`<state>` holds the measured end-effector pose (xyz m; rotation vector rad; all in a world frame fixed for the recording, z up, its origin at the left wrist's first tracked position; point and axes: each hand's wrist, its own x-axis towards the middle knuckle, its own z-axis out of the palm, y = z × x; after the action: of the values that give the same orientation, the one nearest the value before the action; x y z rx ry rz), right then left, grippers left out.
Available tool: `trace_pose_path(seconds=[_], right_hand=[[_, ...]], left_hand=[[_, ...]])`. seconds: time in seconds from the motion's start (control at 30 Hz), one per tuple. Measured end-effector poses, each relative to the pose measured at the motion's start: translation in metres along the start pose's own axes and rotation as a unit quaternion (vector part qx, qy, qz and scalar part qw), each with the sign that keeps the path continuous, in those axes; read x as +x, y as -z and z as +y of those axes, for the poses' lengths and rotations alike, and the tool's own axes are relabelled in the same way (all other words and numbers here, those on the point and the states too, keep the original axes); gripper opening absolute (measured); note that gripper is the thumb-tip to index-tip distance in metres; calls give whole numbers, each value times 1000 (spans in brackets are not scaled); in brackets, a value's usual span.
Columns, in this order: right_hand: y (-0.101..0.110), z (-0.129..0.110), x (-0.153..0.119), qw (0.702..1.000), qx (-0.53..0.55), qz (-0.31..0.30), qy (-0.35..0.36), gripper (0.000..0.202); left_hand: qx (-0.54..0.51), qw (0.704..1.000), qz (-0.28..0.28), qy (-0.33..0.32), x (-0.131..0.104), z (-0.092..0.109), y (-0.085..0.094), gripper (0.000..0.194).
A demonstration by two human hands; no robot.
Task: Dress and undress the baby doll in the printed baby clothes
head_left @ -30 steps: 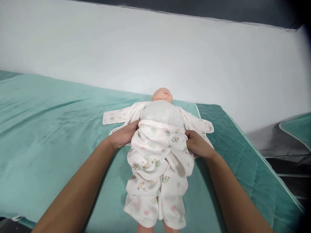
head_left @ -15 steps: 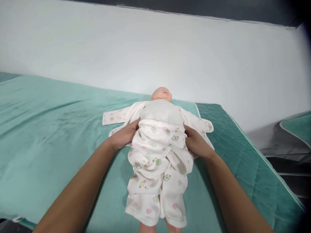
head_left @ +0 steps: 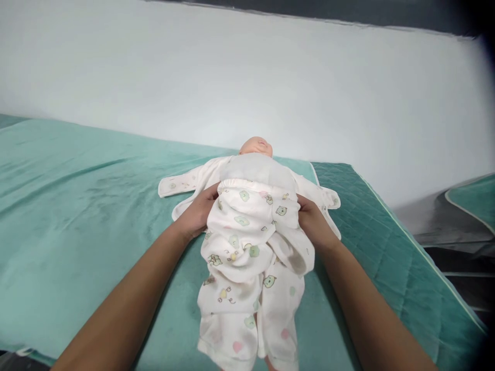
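Observation:
A baby doll [head_left: 256, 146] lies on its back, head toward the wall, its belly under a plain pale cloth layer [head_left: 257, 169]. White printed baby pants [head_left: 240, 242] cover its hips and legs, bunched at the thighs, with the gathered waistband across the lower belly. My left hand [head_left: 199, 212] is closed at the left side of the waistband, its fingertips tucked behind the fabric. On the opposite side my right hand [head_left: 315, 221] grips the pants' edge, fingers partly hidden. A white long-sleeved baby top [head_left: 185, 184] lies spread open around the doll.
A light green sheet [head_left: 77, 221] covers the surface under the doll. Darker quilted fabric [head_left: 379, 257] lies along the right edge, beyond which are a dark gap and another green-covered edge [head_left: 474, 201]. A white wall [head_left: 247, 77] stands directly behind the doll's head.
The waistband has moved slightly up the belly toward the doll's head, both hands going with it. The loose fold at the right thigh has shifted right, and less of the ankles shows.

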<state>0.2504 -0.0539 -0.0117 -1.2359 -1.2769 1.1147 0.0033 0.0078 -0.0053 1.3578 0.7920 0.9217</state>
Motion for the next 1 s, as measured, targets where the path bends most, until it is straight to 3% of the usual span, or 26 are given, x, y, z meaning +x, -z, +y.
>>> trace_pose_path(seconds=[0.37, 0.53, 0.7, 1.0], right_hand=[[3, -2, 3, 1000, -16, 2, -20, 35], [4, -2, 5, 999, -17, 19, -45, 41], [5, 3, 5, 1000, -19, 19, -10, 39], [8, 8, 6, 1000, -4, 11, 21, 34]], left_hand=[[4, 998, -41, 42, 7, -7, 4, 42], [-1, 998, -11, 67, 7, -5, 2, 47], [11, 997, 7, 82, 7, -1, 2, 50], [-34, 998, -14, 54, 8, 0, -3, 50]])
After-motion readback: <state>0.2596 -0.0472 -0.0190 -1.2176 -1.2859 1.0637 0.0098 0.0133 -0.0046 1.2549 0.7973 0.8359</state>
